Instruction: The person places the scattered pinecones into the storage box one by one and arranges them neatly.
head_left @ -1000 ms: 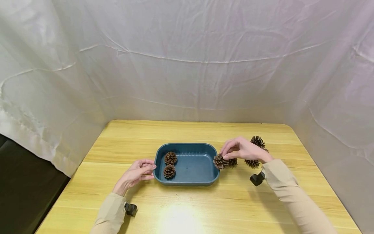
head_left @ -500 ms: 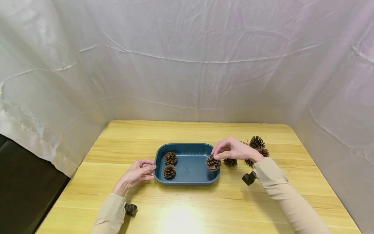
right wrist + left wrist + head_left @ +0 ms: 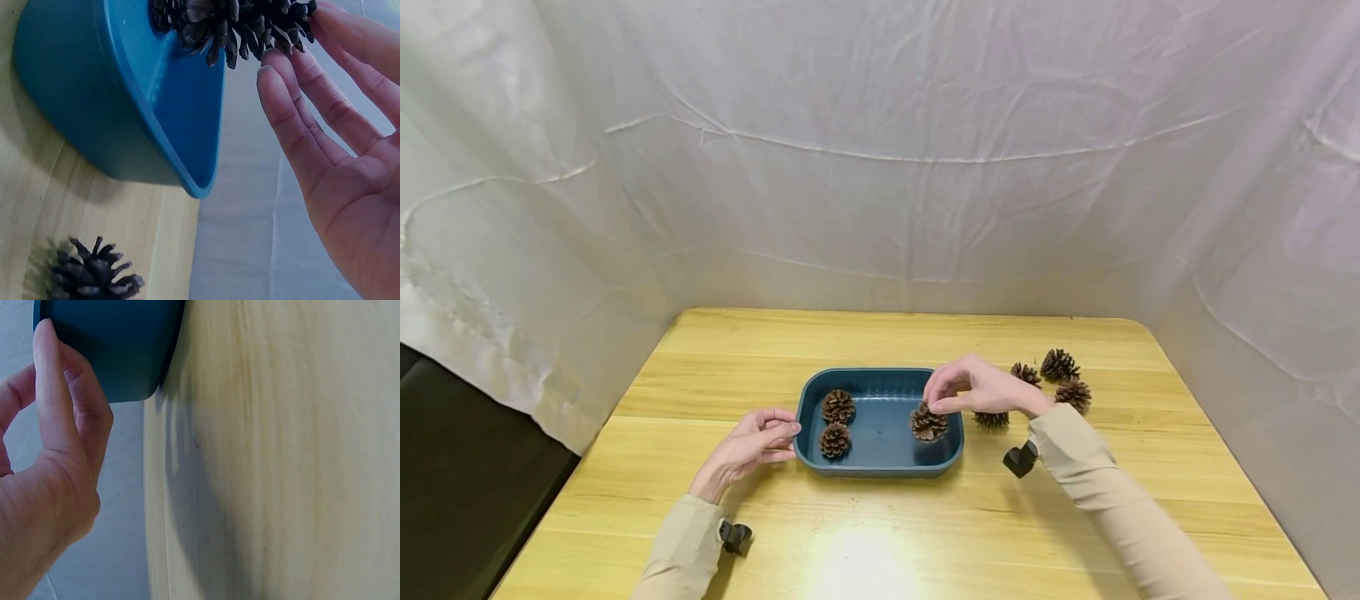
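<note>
Pale, creased cloth [image 3: 880, 208] is hung behind and beside a light wood-grain table [image 3: 737, 350]; on the tabletop a blue tray [image 3: 880, 471] is set with its long axis running left to right, so that one short end is presented to each hand.

Right hand [image 3: 981, 387]: the top of a held pinecone [image 3: 928, 427] is pinched between thumb and fingers; the hand is brought in from the right, over the tray's right end; by the head view the cone is placed inside the rim outline, but whether the floor is touched cannot be told.

Left hand [image 3: 749, 442]: fingertips and thumb are laid at the left short end, against rim and outer wall; whether the rim is truly pinched or merely steadied cannot be told.

Key relation: the held cone is separated along the long axis from two cones at the left end, a far pinecone [image 3: 838, 407] and a near pinecone [image 3: 834, 441]; bare tray floor is left between; those two are lined up across the short axis, nearer the left hand, and the held one is kept by the right.

Outside the tray, four loose pinecones [image 3: 1072, 395] are noted to its right; one is partly covered by the right hand.
</note>
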The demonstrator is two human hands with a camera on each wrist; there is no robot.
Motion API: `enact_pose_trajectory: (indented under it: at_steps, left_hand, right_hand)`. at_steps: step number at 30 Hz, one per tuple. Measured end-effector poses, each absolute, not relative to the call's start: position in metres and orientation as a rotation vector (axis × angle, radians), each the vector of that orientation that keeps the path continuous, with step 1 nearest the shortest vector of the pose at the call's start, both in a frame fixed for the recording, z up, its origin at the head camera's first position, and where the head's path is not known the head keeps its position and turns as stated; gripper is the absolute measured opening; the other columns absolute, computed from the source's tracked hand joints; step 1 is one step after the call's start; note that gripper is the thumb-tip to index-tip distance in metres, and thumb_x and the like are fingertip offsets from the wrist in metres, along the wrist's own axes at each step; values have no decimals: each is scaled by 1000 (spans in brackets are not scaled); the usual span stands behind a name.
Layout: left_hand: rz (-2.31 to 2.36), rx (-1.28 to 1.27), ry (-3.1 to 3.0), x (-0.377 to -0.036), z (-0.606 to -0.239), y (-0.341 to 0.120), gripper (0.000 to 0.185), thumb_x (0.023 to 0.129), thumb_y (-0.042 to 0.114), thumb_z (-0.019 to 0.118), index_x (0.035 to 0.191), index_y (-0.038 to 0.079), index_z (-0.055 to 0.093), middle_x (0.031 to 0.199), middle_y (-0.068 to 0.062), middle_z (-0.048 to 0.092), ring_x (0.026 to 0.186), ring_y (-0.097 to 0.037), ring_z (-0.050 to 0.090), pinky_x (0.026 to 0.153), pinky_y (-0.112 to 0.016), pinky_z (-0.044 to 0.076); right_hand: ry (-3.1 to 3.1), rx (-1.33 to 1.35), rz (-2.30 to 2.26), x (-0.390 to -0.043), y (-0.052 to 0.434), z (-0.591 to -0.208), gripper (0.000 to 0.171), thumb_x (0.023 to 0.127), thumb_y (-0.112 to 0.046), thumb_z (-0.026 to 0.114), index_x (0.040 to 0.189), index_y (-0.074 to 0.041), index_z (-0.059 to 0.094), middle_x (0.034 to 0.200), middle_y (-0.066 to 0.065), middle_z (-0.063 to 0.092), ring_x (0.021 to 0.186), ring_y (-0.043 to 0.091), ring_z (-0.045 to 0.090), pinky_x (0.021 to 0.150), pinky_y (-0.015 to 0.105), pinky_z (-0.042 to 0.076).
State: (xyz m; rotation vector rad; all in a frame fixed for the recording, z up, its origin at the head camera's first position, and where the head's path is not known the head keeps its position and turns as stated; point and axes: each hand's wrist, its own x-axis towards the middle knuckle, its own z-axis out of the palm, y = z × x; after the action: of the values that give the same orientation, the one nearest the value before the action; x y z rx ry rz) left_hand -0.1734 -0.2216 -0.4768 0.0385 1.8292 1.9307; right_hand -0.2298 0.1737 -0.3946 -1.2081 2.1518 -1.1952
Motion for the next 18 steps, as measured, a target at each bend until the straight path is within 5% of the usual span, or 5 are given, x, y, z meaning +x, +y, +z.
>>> enact_pose_trajectory:
  at_steps: [18]
  left_hand:
    - [1931, 34, 1828, -173, -476, -222, 33, 99, 7, 57, 124, -9, 44, 97, 0, 60, 77, -9, 66, 76, -22, 64]
  right_hand:
    - [2135, -1180, -1169, -230, 137, -404, 8, 94, -11, 71, 96, -4, 74, 108, 14, 70, 90, 6, 66, 83, 28, 62]
